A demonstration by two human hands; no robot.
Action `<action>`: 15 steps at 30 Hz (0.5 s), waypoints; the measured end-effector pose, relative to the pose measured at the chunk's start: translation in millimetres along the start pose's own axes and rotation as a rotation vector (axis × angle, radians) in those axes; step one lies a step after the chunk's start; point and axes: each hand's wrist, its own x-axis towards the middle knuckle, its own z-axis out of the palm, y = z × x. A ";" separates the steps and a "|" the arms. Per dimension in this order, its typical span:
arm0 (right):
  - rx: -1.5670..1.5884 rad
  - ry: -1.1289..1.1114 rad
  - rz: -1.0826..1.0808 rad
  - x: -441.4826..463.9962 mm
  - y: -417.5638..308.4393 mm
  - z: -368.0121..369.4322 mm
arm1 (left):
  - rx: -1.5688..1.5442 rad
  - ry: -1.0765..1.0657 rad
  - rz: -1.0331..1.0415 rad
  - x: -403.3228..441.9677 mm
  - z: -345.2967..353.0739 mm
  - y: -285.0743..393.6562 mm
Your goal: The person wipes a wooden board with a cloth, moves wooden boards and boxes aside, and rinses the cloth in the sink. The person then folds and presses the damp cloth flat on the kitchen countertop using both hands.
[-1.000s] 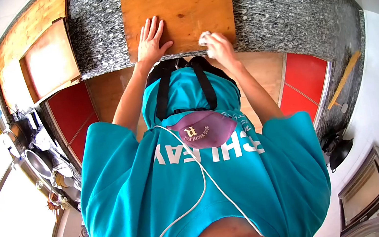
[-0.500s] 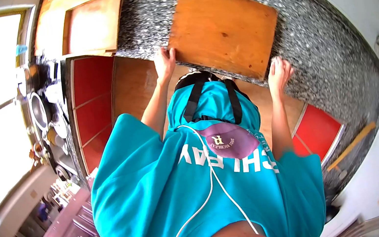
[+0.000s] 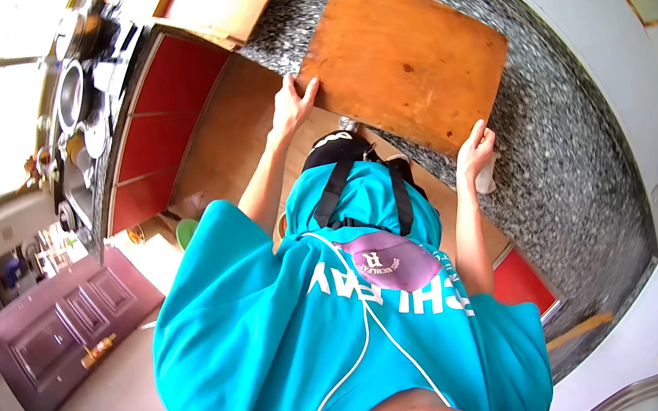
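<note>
At the speckled worktop's (image 3: pixel 562 125) front edge, the wooden board (image 3: pixel 409 59) lies with its long axis running from hand to hand, left hand (image 3: pixel 293 109) and right hand (image 3: pixel 475 152) each pinching a near corner. Fingertips underneath are hidden; I can't tell whether it's lifted, nor what the white wad (image 3: pixel 487 179) by the right palm is.
</note>
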 end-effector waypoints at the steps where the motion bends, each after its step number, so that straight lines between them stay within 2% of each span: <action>1: 0.079 -0.036 0.001 4.5 -7.8 6.7 | -0.009 -0.010 -0.087 -9.3 -14.5 -2.8; 3: 0.096 -0.075 -0.068 7.4 -26.5 21.7 | -0.056 0.072 -0.192 -34.7 -46.5 -1.8; 5: 0.116 -0.207 -0.105 9.4 -55.2 36.8 | -0.058 0.189 -0.240 -54.0 -65.4 -17.9; 9: 0.116 -0.328 -0.249 -7.4 -87.7 76.7 | -0.103 0.331 -0.340 -88.9 -100.3 -41.9; 15: 0.140 -0.472 -0.331 -57.6 -150.1 131.6 | -0.192 0.517 -0.483 -112.7 -152.0 -95.3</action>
